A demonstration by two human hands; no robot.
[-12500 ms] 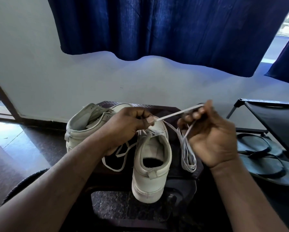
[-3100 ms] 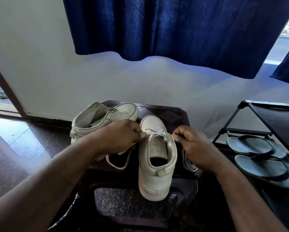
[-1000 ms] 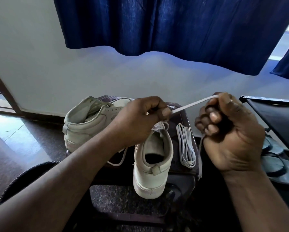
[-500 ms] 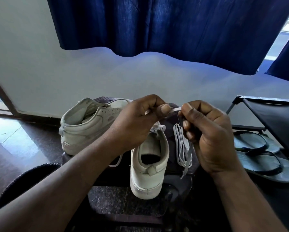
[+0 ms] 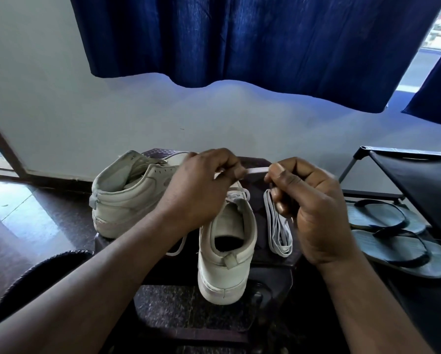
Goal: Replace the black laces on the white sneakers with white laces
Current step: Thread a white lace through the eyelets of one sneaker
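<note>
- The near sneaker (image 5: 227, 254) is standing on the counter (image 5: 262, 259) with its heel toward the person, probably so the eyelets are facing up for threading.
- The second sneaker (image 5: 127, 198) is lying on its side just beside it.
- The left hand (image 5: 201, 190), fingers curled, is pinching the white lace (image 5: 256, 170) above the tongue.
- The right hand (image 5: 308, 208) is pinching the same lace, pulling it taut.
- A folded spare lace (image 5: 278, 226) is lying beside the near sneaker.
</note>
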